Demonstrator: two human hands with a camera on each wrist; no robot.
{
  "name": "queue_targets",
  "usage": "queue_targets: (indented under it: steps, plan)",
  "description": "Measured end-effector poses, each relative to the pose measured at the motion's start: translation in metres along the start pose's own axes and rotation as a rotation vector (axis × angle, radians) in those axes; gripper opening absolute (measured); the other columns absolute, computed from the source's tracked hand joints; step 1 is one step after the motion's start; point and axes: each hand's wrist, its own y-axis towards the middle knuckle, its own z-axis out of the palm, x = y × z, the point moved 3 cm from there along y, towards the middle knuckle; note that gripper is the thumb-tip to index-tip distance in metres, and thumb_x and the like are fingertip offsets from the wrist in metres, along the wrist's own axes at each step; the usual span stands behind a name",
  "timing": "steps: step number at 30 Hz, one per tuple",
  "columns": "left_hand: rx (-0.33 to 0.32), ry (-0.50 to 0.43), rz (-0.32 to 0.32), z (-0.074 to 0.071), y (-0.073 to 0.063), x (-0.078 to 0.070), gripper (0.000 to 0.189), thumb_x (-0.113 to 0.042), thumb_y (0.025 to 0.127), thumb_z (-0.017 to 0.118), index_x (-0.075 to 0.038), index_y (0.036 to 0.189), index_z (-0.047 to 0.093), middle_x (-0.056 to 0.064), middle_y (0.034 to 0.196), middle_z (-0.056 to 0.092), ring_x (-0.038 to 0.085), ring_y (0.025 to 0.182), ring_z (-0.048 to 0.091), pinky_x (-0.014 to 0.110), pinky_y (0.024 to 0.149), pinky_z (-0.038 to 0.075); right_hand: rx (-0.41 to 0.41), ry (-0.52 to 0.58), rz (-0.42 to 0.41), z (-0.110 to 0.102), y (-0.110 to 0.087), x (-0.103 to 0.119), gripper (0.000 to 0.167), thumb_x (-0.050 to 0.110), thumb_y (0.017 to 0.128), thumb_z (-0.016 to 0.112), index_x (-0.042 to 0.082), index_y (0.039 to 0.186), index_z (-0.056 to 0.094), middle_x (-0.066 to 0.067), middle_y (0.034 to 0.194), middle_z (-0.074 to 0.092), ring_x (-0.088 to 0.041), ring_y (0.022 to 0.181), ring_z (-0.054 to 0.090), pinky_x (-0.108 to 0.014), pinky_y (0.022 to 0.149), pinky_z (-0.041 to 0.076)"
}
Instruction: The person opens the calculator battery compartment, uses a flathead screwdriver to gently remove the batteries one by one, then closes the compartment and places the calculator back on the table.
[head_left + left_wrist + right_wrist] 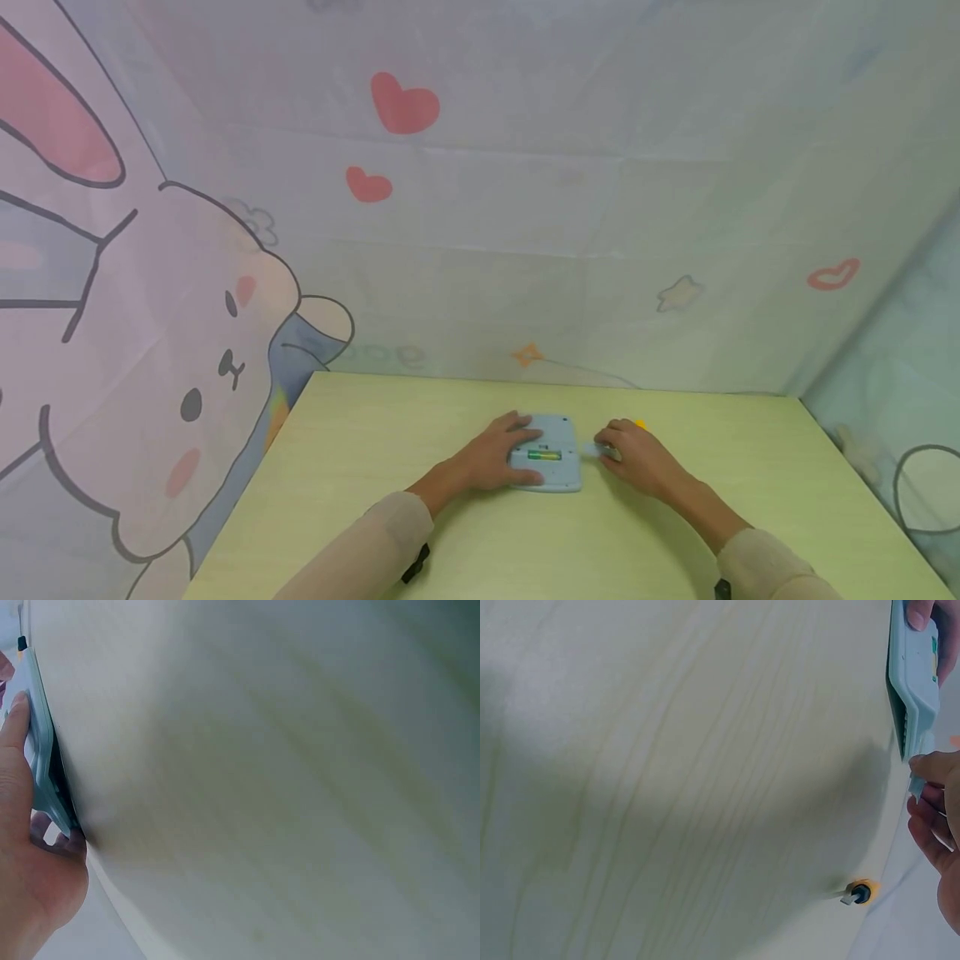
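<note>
Two beige sleeves (pixel 360 550), each with a dark band (pixel 416 564) beside the cuff; we list them as nearest.

Left hand (pixel 495 457), holding: we find it spread over the left side of the device, thumb and fingers on its back and edge.

Right hand (pixel 639 458), pinching: between thumb and fingers we record a small pale cover piece (pixel 593 449), just beside the device's right edge; whether the two touch we cannot tell.

Device (pixel 558 477), pale blue, flat, rounded corners: on the table between the hands, back upward. In its open slot we note one green-and-yellow battery (pixel 543 455).

Small tool (pixel 867 891), orange-yellow and black with a metal tip: on the table, beyond the right hand in the head view.

Table (pixel 600 550), pale yellow, wood-grained: under all the above.

Backdrop (pixel 600 217), pale printed cloth, behind the table: we count two solid red hearts (pixel 405 104), a star (pixel 678 294) and, at left, a large cartoon rabbit (pixel 172 317).
</note>
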Motion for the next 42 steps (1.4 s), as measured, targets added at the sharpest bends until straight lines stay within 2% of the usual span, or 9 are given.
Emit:
queue_targets:
  steps: [9, 17, 29, 42]
  plan:
    - [-0.001, -0.001, 0.002, 0.001, 0.001, 0.001, 0.082, -0.068, 0.091, 0.073, -0.029, 0.16, 0.05, -0.002, 0.172, 0.031, 0.025, 0.162, 0.017, 0.049, 0.127, 0.026, 0.029, -0.019, 0.006, 0.005, -0.004, -0.001, 0.02, 0.004, 0.088, 0.085, 0.002, 0.106, 0.077, -0.004, 0.102, 0.07, -0.024, 0.096, 0.066, -0.041, 0.083, 0.059]
    - [0.0, -0.013, -0.003, -0.001, 0.001, 0.0, 0.084, -0.069, 0.09, 0.073, -0.029, 0.16, 0.05, -0.003, 0.172, 0.032, 0.025, 0.162, 0.017, 0.05, 0.127, 0.026, 0.064, -0.006, 0.021, 0.013, -0.007, -0.006, 0.018, 0.005, 0.088, 0.085, 0.003, 0.104, 0.077, -0.002, 0.1, 0.071, -0.021, 0.092, 0.065, -0.04, 0.083, 0.058]
    - [0.0, -0.016, -0.013, -0.001, -0.001, -0.001, 0.084, -0.069, 0.09, 0.074, -0.029, 0.16, 0.05, -0.002, 0.172, 0.031, 0.026, 0.162, 0.017, 0.05, 0.127, 0.026, 0.087, 0.043, 0.007, 0.013, -0.006, -0.009, 0.018, 0.002, 0.087, 0.085, 0.004, 0.104, 0.079, -0.003, 0.102, 0.075, -0.021, 0.092, 0.068, -0.04, 0.081, 0.059]
    - [-0.004, -0.005, -0.012, 0.001, -0.001, 0.001, 0.084, -0.07, 0.09, 0.072, -0.03, 0.16, 0.05, -0.004, 0.172, 0.031, 0.024, 0.162, 0.017, 0.05, 0.126, 0.027, 0.09, 0.03, 0.014, 0.011, -0.008, -0.009, 0.015, 0.004, 0.088, 0.084, 0.005, 0.103, 0.08, -0.003, 0.102, 0.075, -0.022, 0.093, 0.07, -0.041, 0.082, 0.06]
